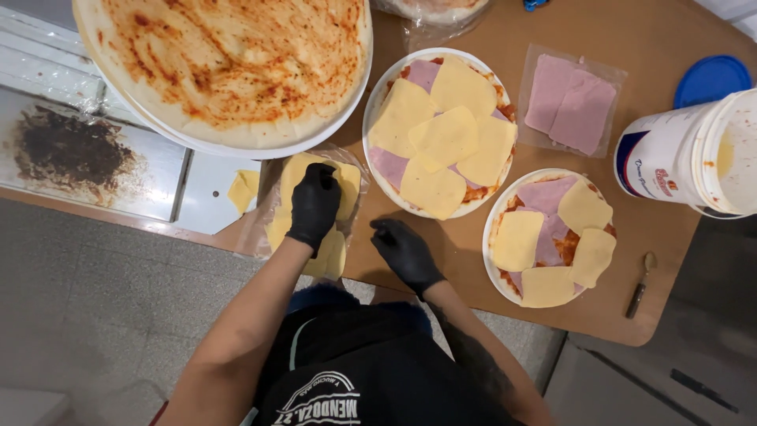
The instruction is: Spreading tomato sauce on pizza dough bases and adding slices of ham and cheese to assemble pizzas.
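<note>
Both my hands wear black gloves. My left hand [314,203] presses down on a stack of yellow cheese slices [344,183] lying on clear plastic wrap at the table's near edge. My right hand [404,248] rests on the brown table [441,252] just right of the stack, fingers curled and holding nothing. Beyond my right hand sits a white plate pizza [443,130] covered with ham and cheese slices. A smaller pizza [550,237] with ham and cheese lies to its right.
A large sauced pizza base [229,67] on a white tray sits at the upper left. Ham slices [569,102] lie on plastic at the upper right, beside a white tub [678,154] and blue lid [711,79]. A small spoon [640,284] lies near the right edge.
</note>
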